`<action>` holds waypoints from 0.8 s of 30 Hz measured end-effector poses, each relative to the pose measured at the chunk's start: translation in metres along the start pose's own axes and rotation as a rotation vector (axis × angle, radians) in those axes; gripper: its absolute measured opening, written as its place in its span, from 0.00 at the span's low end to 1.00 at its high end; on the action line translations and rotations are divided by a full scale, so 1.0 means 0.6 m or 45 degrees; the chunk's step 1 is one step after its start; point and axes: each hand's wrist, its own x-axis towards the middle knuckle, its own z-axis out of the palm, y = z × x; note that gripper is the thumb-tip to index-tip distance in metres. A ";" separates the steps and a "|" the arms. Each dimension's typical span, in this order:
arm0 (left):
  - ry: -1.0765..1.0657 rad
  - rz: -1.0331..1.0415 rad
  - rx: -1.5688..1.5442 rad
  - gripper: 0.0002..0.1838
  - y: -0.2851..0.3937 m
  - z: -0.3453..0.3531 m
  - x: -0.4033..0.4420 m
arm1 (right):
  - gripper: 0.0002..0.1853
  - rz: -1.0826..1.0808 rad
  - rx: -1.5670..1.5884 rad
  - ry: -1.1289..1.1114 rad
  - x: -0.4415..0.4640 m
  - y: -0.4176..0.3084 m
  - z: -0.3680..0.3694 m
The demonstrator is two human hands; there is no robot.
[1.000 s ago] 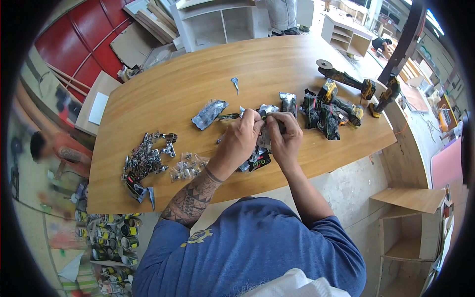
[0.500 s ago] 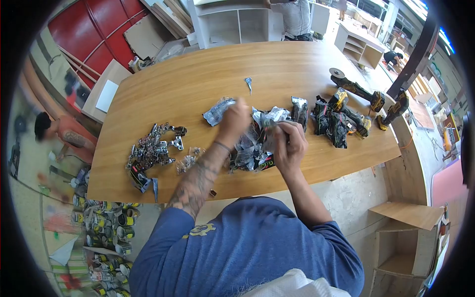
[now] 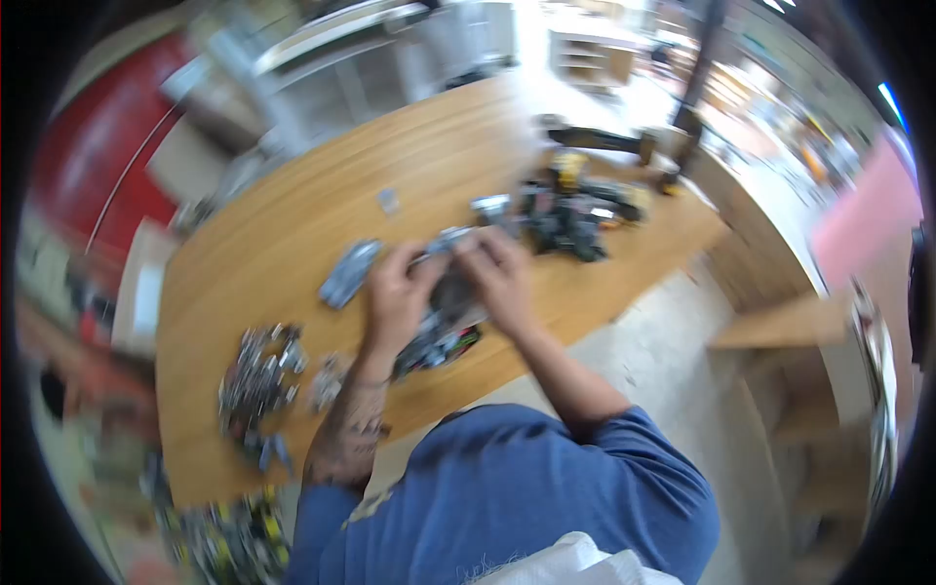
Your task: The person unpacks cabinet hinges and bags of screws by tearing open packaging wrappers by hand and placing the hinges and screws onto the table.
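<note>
Motion blurs this view. Over the pile of torn plastic bags (image 3: 436, 349), my left hand (image 3: 398, 292) and my right hand (image 3: 495, 278) come close together. A silvery plastic packet (image 3: 448, 240) shows between their closed fingers, pinched from both sides; its contents cannot be made out. To the left of my left hand lies another silvery packet (image 3: 349, 273). A heap of metal cabinet hinges (image 3: 258, 375) is spread farther left, with small clear bags (image 3: 328, 380) beside it. Behind my right hand is one more packet (image 3: 490, 207).
Dark packets (image 3: 565, 224) and yellow-black power tools (image 3: 575, 168) crowd the right part of the wooden table (image 3: 292, 219). A scrap of wrapper (image 3: 388, 201) lies toward the back. Paint cans (image 3: 229, 541) stand on the floor at left, open wooden shelving (image 3: 809, 400) at right.
The head view has swung and blurred. My left hand, raised and apart before, has come down beside my right hand, and both now meet at the packet.
</note>
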 end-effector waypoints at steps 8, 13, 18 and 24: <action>0.067 0.150 0.173 0.12 -0.005 0.047 -0.041 | 0.08 0.358 0.697 0.250 0.006 0.030 0.014; -0.097 0.218 0.268 0.12 0.004 0.050 -0.112 | 0.10 0.388 0.559 0.955 0.096 0.080 -0.094; -0.090 0.021 0.188 0.10 -0.033 -0.005 -0.125 | 0.08 0.234 0.839 0.912 0.116 0.088 -0.236; -0.008 0.163 0.254 0.06 -0.023 -0.024 -0.041 | 0.08 0.200 1.031 0.383 0.073 0.076 -0.196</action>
